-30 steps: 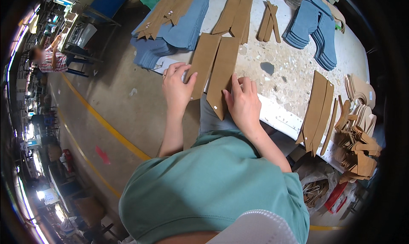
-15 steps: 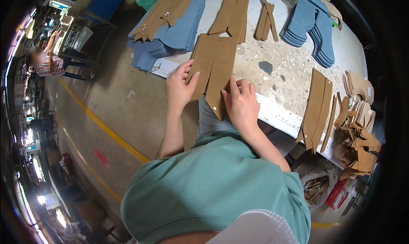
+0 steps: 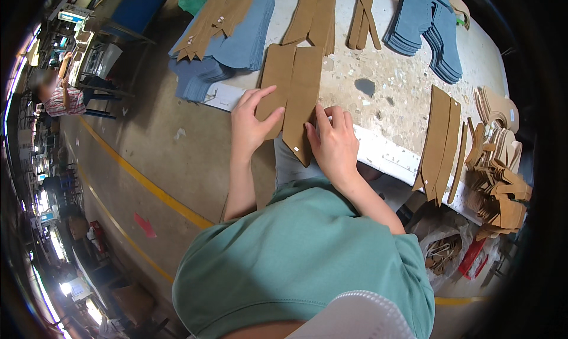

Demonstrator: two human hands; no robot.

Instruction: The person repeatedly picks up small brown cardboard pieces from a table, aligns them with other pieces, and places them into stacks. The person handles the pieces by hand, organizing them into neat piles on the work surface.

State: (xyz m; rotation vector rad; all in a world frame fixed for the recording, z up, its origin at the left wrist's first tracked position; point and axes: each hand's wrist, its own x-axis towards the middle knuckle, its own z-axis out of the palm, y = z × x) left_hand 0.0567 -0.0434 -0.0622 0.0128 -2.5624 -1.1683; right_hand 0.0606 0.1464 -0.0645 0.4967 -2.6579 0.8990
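Note:
Two long brown leather-like pieces (image 3: 303, 93) with pointed near ends lie side by side, reaching over the near table edge toward me. My left hand (image 3: 253, 123) rests on the left piece, thumb and index finger spread apart on its surface. At the right piece's right edge is my right hand (image 3: 336, 139), its fingers curled and its thumb and index finger closed about that edge. A small white mark sits near the right piece's tip. Beyond them, more brown pieces (image 3: 313, 13) lie in stacks, with narrow brown strips (image 3: 362, 22) crossed beside them.
Blue cut pieces are stacked at the far left (image 3: 251, 37) and far right (image 3: 414, 22). More brown pieces (image 3: 439, 143) and tan bundles (image 3: 500, 161) line the right of the worn white table (image 3: 390, 155). A person (image 3: 65, 96) sits far left. A plastic bag (image 3: 441, 247) hangs below.
My left hand's fingers have slid from the left piece's outer edge onto its surface, toward the right. My right hand stays at the right piece's edge. The view has shifted slightly.

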